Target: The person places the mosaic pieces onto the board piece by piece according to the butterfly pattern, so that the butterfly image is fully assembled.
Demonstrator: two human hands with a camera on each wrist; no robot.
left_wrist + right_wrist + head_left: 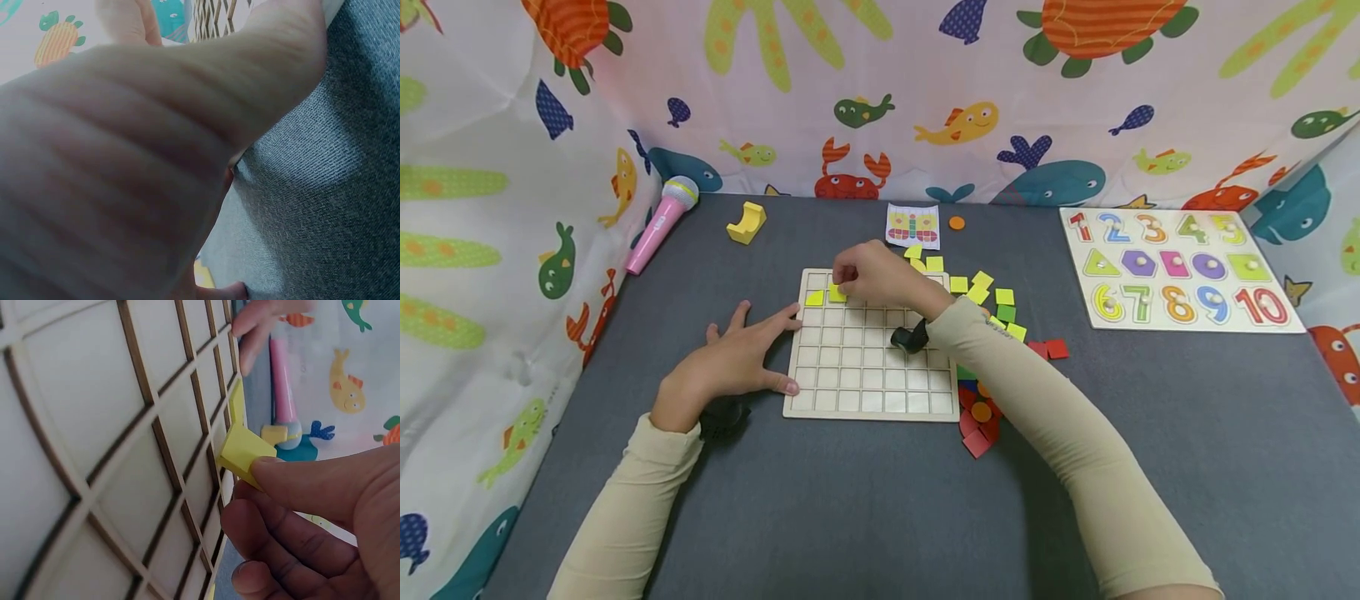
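Observation:
A wooden grid board (872, 358) lies flat on the dark grey table. Near its far left corner, my right hand (880, 271) pinches a yellow square tile (245, 450) between thumb and fingers, tilted over the grid cells. Another yellow tile (814, 298) sits in the far left corner cell. My left hand (730, 358) is spread at the board's left edge, with thumb and forefinger tips right at the rim. In the left wrist view the wrist and palm cover much of the scene.
Loose yellow tiles (1004, 297) and red tiles (977, 442) lie along the board's right side. Behind it is a butterfly pattern card (913, 227) beside an orange disc (957, 223). A number puzzle (1180, 271) is at right, a pink microphone (658, 225) and yellow block (747, 223) at left.

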